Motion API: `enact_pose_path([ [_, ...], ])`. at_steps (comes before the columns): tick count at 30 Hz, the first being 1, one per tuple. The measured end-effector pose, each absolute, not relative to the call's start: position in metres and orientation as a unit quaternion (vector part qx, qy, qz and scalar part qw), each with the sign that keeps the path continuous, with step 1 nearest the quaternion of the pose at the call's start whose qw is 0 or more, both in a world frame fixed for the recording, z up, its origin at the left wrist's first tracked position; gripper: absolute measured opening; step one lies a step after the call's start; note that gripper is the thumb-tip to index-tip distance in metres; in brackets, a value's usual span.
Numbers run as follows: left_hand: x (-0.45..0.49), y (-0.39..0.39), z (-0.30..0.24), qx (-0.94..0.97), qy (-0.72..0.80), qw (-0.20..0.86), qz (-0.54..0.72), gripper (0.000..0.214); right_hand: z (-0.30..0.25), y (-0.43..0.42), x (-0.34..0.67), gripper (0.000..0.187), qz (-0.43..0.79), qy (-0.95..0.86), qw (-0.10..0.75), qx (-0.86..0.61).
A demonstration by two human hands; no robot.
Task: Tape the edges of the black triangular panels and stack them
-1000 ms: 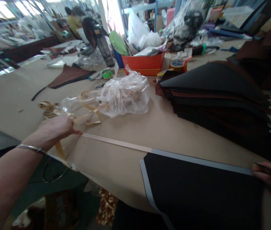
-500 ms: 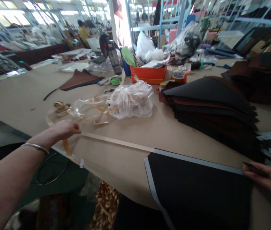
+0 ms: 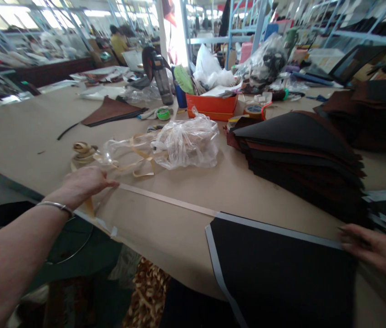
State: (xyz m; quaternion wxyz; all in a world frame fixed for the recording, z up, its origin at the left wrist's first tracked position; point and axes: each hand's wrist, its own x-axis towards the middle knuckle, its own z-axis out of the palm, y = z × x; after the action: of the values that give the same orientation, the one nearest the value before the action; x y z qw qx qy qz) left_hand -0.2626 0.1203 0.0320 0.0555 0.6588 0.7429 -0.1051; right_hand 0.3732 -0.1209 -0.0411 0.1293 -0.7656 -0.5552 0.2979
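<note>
My left hand (image 3: 88, 182) is closed in a pinch on the end of a pale narrow tape strip (image 3: 165, 199). The strip runs straight across the table to the top corner of a black panel (image 3: 281, 273). Grey tape (image 3: 278, 231) lines the panel's upper edge, and more borders its left side. At the panel's right end is my right hand (image 3: 377, 248), its fingers closed around a small dark pointed tool (image 3: 353, 237), largely hidden by them. A loose roll of tan tape (image 3: 83, 152) lies just beyond my left hand.
A clear plastic bag (image 3: 189, 143) sits mid-table with tan tape loops beside it. A stack of black and brown pieces (image 3: 298, 150) stands at the right. Farther back are an orange box (image 3: 211, 105) and a bottle (image 3: 162, 82). Curled scraps (image 3: 147, 291) lie below the table edge.
My left hand has shifted slightly to the right, still pinching the tape strip. My right hand has moved slightly left and up at the panel's end.
</note>
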Motion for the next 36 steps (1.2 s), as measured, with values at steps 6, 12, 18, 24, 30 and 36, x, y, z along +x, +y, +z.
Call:
enact_pose_path([
  [6, -0.248, 0.113, 0.044, 0.672, 0.724, 0.024, -0.152, 0.04, 0.013, -0.09, 0.251, 0.025, 0.413, -0.645, 0.192, -0.614],
  [12, -0.174, 0.084, 0.043, 0.769, 0.633, -0.014, -0.086, 0.038, -0.013, -0.047, 0.162, 0.025, 0.714, -0.408, 0.327, -0.466],
  [18, -0.066, 0.036, 0.008, 0.884, 0.455, 0.085, -0.059, 0.027, -0.038, -0.021, 0.127, 0.01, 0.757, -0.212, 0.413, -0.46],
  [24, -0.04, 0.026, -0.009, 0.894, 0.433, 0.091, -0.065, 0.018, -0.021, -0.024, 0.152, 0.016, 0.732, -0.276, 0.435, -0.446],
  [30, -0.034, 0.028, -0.007, 0.895, 0.432, 0.078, -0.082, 0.016, -0.009, -0.045, 0.164, 0.013, 0.651, -0.431, 0.344, -0.522],
  [36, -0.027, 0.028, 0.001, 0.895, 0.424, 0.072, -0.119, 0.016, -0.022, -0.041, 0.152, 0.019, 0.563, -0.476, 0.352, -0.577],
])
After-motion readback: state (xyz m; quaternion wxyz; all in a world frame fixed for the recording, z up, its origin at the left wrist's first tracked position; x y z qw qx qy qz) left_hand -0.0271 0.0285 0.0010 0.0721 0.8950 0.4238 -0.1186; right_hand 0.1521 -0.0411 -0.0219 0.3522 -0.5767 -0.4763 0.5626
